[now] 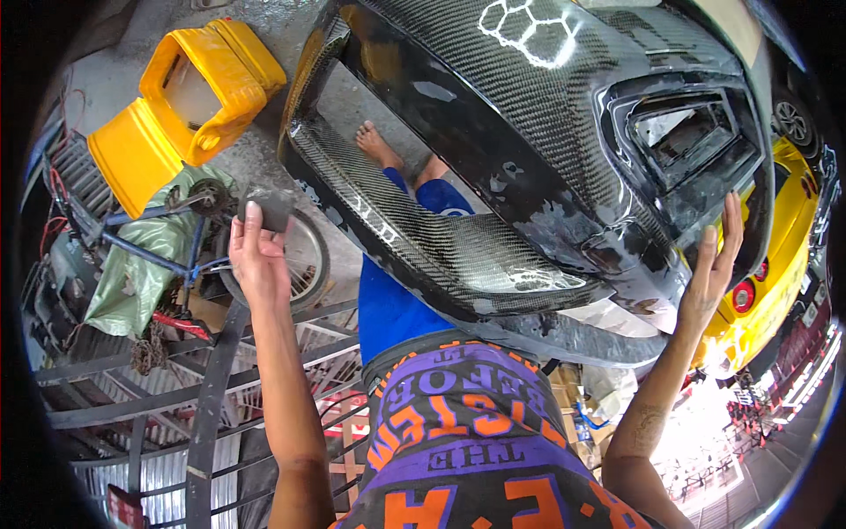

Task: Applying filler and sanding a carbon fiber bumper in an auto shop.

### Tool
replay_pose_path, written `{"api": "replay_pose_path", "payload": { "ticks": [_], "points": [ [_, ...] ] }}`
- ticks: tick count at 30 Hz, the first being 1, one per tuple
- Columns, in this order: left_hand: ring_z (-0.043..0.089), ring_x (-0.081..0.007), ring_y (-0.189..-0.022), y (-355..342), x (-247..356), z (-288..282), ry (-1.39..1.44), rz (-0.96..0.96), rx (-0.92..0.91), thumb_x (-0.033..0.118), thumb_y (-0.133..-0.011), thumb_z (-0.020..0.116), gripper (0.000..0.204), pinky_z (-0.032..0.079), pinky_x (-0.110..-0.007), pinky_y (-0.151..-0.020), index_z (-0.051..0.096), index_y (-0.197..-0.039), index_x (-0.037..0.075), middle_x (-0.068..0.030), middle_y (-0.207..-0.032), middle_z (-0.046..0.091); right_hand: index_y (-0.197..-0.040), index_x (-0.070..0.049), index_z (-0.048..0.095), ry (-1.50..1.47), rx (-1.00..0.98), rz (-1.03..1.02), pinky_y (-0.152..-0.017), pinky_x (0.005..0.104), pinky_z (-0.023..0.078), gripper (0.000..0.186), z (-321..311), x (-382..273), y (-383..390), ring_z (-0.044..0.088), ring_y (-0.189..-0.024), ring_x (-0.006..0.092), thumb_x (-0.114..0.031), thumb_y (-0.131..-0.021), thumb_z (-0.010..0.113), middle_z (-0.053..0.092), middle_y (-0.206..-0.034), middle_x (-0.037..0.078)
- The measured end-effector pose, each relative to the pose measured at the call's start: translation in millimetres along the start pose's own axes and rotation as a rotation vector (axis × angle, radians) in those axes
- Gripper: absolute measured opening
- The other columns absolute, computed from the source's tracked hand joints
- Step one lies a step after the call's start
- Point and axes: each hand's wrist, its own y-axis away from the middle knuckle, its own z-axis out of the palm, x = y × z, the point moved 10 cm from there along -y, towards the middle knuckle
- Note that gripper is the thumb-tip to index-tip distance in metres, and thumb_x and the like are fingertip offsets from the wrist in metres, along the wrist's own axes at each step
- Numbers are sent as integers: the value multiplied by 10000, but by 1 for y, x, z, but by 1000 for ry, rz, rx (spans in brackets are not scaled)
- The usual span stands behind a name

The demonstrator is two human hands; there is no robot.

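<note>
Head view: showing a cut-open yellow container (pixel 220 115) far left — holding something pale, indistinct — on a concrete floor (pixel 257 159), with a bicycle (pixel 148 253) and metal rack (pixel 207 397) nearer left, a yellow car (pixel 780 256) at right. Pinching a dark flat pad (pixel 271 208) in the left hand (pixel 263 256), just left of a carbon-weave car panel (pixel 555 141) spanning centre to far right. Resting the right hand (pixel 712 264), spread flat, on its near right.
</note>
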Motion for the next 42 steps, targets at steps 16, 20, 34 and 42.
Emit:
{"api": "replay_pose_path", "payload": {
  "ticks": [16,20,34,42],
  "points": [
    [694,-342,-1120,139,-7,170,-1052,705,-604,-74,-841,734,253,555,-415,-947,669,-1081,-23,-193,-1223,708,-1639,0,177,33,74,88,-1269,379,131,993,36,-1,-2,199,-1571,320,-446,-949,734,215,-1689,231],
    [673,-348,-1140,140,-9,177,-1092,804,-733,-14,-869,724,325,532,-422,-990,706,-1193,-25,-178,-1239,696,-1601,50,250,93,139,184,-1239,358,214,1001,26,33,-4,333,-1507,320,-443,-911,782,348,-1608,274],
    [583,-353,-1330,134,-44,186,-985,741,-1410,93,-887,736,492,509,-438,-1016,615,-1349,-28,-170,-1398,611,-1287,129,582,221,85,192,-1042,344,460,832,30,40,-38,639,-1171,310,-516,-822,827,636,-1260,249],
    [646,-392,-1222,106,-32,190,-803,684,-1392,54,-895,726,449,565,-429,-961,629,-1304,-102,-262,-1367,612,-1362,-340,686,453,-70,81,-1012,352,489,378,34,43,-38,645,-1186,302,-285,-1003,582,582,-1266,193]
  ]
}}
